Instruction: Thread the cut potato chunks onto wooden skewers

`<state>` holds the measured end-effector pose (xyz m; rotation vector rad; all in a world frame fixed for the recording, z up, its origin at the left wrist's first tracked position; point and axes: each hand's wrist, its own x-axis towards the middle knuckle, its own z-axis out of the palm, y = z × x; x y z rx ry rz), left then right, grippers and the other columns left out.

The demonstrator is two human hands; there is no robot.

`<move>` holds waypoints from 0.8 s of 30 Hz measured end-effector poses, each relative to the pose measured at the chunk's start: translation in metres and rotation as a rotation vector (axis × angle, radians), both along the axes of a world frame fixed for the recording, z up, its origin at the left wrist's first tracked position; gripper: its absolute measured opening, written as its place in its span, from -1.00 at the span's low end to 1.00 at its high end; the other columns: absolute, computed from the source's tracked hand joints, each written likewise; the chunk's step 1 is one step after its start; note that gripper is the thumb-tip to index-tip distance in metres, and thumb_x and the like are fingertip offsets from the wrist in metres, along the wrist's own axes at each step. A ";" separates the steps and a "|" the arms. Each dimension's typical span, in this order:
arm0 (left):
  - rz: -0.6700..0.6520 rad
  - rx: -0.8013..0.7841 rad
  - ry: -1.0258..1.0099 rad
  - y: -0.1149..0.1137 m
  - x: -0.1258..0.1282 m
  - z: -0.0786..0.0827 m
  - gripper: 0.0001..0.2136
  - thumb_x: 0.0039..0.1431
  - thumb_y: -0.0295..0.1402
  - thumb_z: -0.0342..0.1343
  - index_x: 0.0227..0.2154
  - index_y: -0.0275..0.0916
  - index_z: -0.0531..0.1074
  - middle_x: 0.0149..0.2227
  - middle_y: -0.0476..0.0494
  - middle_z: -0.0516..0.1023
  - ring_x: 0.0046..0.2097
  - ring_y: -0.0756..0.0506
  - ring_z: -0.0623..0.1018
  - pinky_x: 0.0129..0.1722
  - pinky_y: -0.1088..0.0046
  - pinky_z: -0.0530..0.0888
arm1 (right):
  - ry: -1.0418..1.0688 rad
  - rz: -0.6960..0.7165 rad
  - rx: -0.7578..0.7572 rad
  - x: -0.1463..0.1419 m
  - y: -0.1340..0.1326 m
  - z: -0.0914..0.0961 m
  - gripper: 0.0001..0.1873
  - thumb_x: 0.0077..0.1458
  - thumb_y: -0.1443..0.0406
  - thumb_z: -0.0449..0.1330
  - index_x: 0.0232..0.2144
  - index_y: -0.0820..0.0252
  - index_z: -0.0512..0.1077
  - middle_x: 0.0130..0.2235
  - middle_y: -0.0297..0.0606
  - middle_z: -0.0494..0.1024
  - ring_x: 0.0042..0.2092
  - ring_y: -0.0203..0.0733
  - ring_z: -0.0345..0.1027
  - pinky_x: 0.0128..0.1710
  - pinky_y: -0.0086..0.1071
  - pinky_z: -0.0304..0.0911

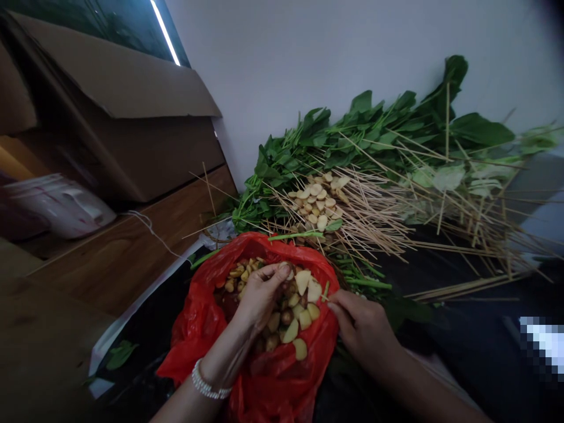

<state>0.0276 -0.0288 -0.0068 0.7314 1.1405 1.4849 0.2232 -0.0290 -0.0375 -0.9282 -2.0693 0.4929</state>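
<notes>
The left hand (259,294) reached into the mouth of a red plastic bag (198,329) and lay over the potato pieces (302,317) heaped inside. Its fingers were curled loosely, thumb and fingertips drawn close together around a pale slice (286,271) at the hand's one o'clock; whether the slice was truly lifted or only touched could not be told. A beaded bracelet (203,383) circled the wrist at the hand's seven o'clock.

The right hand (363,326) sat at the bag's three o'clock rim, fingers bent and pinched narrowly at the edge near a thin bamboo skewer (325,296), which it seemed to hold by the tip; the view did not show the grasp clearly.

The bag lay low in the middle of the view on a dark sheet (462,346), its mouth open upward, holding cut yellow slices and small brownish whole potatoes.

At the bag's twelve o'clock lay a spread of loose bamboo skewers (379,226) with a small mound of sliced potato rounds (319,200) on them. Beyond, from twelve to two o'clock, a pile of leafy greens (374,126) leaned against the pale wall (286,59). At ten o'clock stood a cardboard box (132,117) on a wooden floor (114,258).
</notes>
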 end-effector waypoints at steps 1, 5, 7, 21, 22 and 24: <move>0.002 0.001 -0.004 0.000 0.001 0.000 -0.76 -0.23 -0.25 0.43 -0.56 -0.30 0.55 -0.54 0.03 0.46 -0.49 0.09 0.37 -0.42 0.57 0.33 | 0.004 -0.007 0.024 0.000 0.000 0.000 -0.73 0.24 0.37 -0.04 -0.46 0.17 0.38 -0.45 -0.27 0.50 -0.42 -0.24 0.39 -0.40 -0.43 0.20; -0.003 -0.002 0.029 0.000 0.000 -0.001 -0.76 -0.19 -0.24 0.42 -0.55 -0.31 0.56 -0.53 0.01 0.45 -0.49 0.09 0.34 -0.45 0.58 0.31 | 0.012 -0.001 -0.083 0.000 -0.001 0.003 -0.74 0.21 0.36 0.00 -0.51 0.15 0.37 -0.56 -0.37 0.43 -0.51 -0.28 0.33 -0.49 -0.45 0.15; -0.022 -0.004 0.042 0.001 -0.001 -0.001 -0.76 -0.17 -0.24 0.40 -0.56 -0.32 0.54 -0.54 0.01 0.43 -0.49 0.09 0.33 -0.46 0.59 0.31 | 0.020 0.003 -0.106 0.000 0.001 0.007 -0.74 0.19 0.35 0.03 -0.53 0.15 0.36 -0.59 -0.39 0.41 -0.54 -0.28 0.31 -0.51 -0.46 0.14; -0.039 0.033 -0.249 -0.016 0.042 -0.002 -0.79 -0.21 -0.36 0.43 -0.50 -0.27 0.53 -0.48 0.01 0.51 -0.48 0.10 0.41 -0.41 0.61 0.38 | 0.167 0.029 -0.150 -0.006 -0.002 0.018 -0.84 0.19 0.37 0.07 -0.37 0.13 0.44 -0.43 -0.38 0.56 -0.40 -0.27 0.43 -0.37 -0.47 0.23; -0.004 0.039 -0.266 -0.015 0.042 -0.003 -0.80 -0.21 -0.36 0.43 -0.51 -0.28 0.54 -0.48 0.02 0.51 -0.47 0.11 0.41 -0.40 0.63 0.39 | 0.155 0.047 -0.156 -0.006 -0.002 0.017 -0.82 0.20 0.37 0.05 -0.36 0.13 0.45 -0.42 -0.37 0.56 -0.40 -0.27 0.44 -0.37 -0.47 0.23; 0.034 0.029 -0.284 -0.012 0.043 -0.004 -0.80 -0.23 -0.36 0.44 -0.52 -0.28 0.55 -0.46 0.01 0.53 -0.43 0.11 0.44 -0.36 0.65 0.40 | 0.125 0.074 -0.163 -0.006 -0.002 0.015 -0.77 0.23 0.38 0.00 -0.38 0.13 0.44 -0.44 -0.35 0.56 -0.42 -0.27 0.43 -0.39 -0.47 0.22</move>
